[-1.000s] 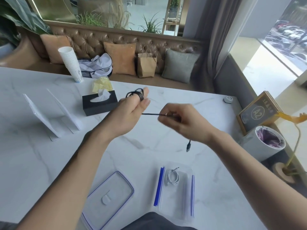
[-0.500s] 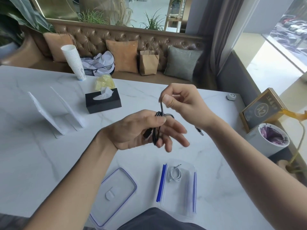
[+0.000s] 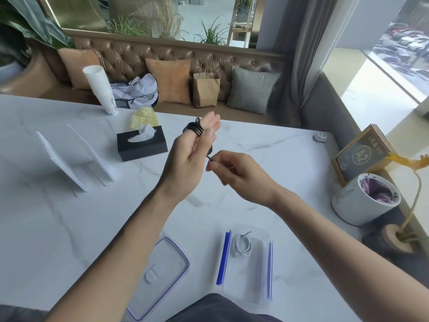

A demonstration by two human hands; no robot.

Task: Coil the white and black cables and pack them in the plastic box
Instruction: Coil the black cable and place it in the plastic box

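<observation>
The black cable (image 3: 194,129) is wound in several loops around the fingers of my left hand (image 3: 189,159), which is raised above the table with its fingers straight and pointing away. My right hand (image 3: 236,173) sits just right of it and pinches the cable's free end near the plug. The white cable (image 3: 243,244) lies coiled inside the clear plastic box (image 3: 264,270) with blue clips, at the near edge of the table. The box's lid (image 3: 162,275) lies flat to its left.
On the marble table (image 3: 46,228) stand a black tissue box (image 3: 141,145), two white card stands (image 3: 76,159), a stack of paper cups (image 3: 102,89), a white bin (image 3: 364,201) and a framed sign (image 3: 362,154). A sofa with cushions runs behind.
My left hand turned and rose, its fingers now pointing away with more loops on them. My right hand dropped from above it to its right side, holding the short free end.
</observation>
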